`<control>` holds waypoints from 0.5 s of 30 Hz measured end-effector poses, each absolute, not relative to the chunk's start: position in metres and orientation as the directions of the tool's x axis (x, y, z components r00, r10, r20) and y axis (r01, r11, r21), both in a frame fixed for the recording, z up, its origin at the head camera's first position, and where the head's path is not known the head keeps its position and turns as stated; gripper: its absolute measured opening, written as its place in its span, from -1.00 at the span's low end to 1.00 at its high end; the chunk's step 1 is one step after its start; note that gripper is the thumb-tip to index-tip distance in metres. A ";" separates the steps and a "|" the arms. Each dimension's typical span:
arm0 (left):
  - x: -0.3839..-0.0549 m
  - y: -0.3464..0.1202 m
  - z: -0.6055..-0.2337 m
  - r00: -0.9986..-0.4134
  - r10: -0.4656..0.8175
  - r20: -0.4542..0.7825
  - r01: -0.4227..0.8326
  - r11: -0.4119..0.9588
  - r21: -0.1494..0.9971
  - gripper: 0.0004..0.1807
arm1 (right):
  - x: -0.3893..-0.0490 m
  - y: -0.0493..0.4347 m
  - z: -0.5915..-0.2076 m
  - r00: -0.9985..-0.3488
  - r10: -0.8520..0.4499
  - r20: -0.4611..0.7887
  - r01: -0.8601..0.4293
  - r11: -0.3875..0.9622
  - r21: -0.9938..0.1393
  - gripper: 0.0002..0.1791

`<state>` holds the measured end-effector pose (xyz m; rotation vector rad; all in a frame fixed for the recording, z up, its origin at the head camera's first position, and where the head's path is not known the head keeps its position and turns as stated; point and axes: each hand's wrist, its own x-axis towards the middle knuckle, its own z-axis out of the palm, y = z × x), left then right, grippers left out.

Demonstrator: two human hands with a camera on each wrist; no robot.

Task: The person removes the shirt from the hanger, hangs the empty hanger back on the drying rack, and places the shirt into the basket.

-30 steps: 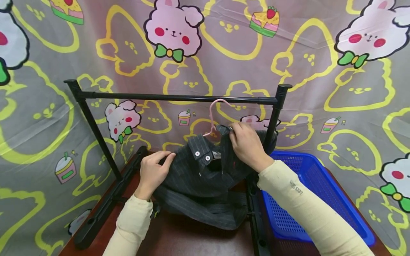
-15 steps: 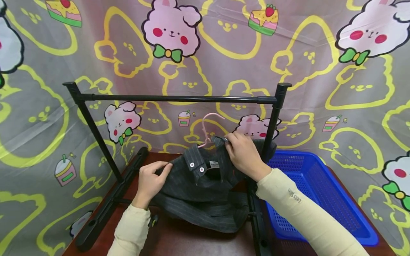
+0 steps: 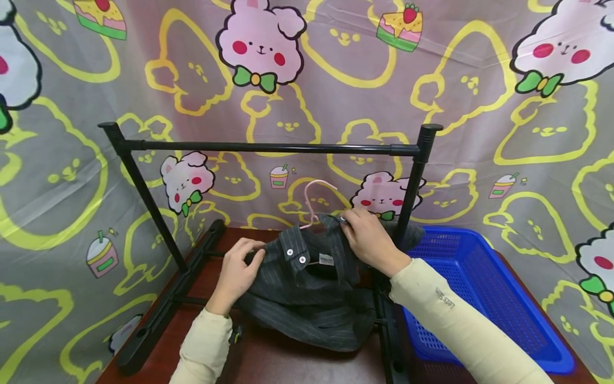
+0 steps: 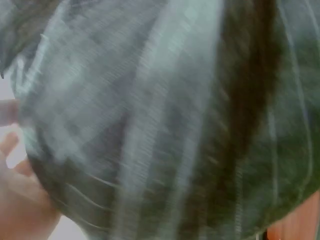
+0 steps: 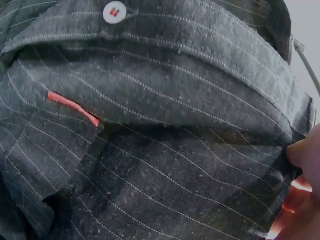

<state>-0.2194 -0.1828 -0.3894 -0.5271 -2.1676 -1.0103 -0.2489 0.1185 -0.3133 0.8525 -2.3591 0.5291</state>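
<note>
Where collar (image 3: 293, 241) gapes, white label (image 3: 326, 260) shows; shirt (image 3: 312, 300) dark, pinstriped.

And the pink hanger (image 3: 313, 200) shows just its hook and a stub below, the rest swallowed by the dark striped shirt (image 3: 307, 298)! The collar label (image 3: 326, 260) is too small to read. Over to the left wrist view: cloth all blurred, the left hand (image 3: 240, 272) cropped at the side; in the right wrist view the right hand (image 3: 369, 237) is cut off too, some fingers behind the cloth. Towards the table's (image 3: 297, 370) right edge, the right sleeve (image 3: 465, 314) covers part of the blue basket (image 3: 524, 298). Down below, the table's near edge runs out of frame, and so does the black rack's (image 3: 275, 147) right foot.
</note>
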 end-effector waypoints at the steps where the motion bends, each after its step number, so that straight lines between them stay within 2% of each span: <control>1: -0.219 -0.180 -0.390 -0.712 0.081 0.697 0.587 0.613 0.529 -0.83 | -0.250 0.119 -0.315 -0.630 -0.459 0.626 -0.682 0.712 -0.164 -0.88; 5: -0.216 -0.165 -0.384 -0.772 0.114 0.626 0.553 0.606 0.572 -0.70 | -0.251 0.122 -0.318 -0.624 -0.482 0.615 -0.694 0.703 -0.153 -0.88; 10: -0.216 -0.146 -0.373 -0.779 0.120 0.615 0.541 0.624 0.563 -0.72 | -0.251 0.126 -0.318 -0.646 -0.489 0.585 -0.686 0.709 -0.164 -0.87; 15: -0.219 -0.128 -0.369 -0.774 0.046 0.632 0.479 0.696 0.535 -0.65 | -0.251 0.129 -0.318 -0.667 -0.485 0.565 -0.672 0.719 -0.177 -0.85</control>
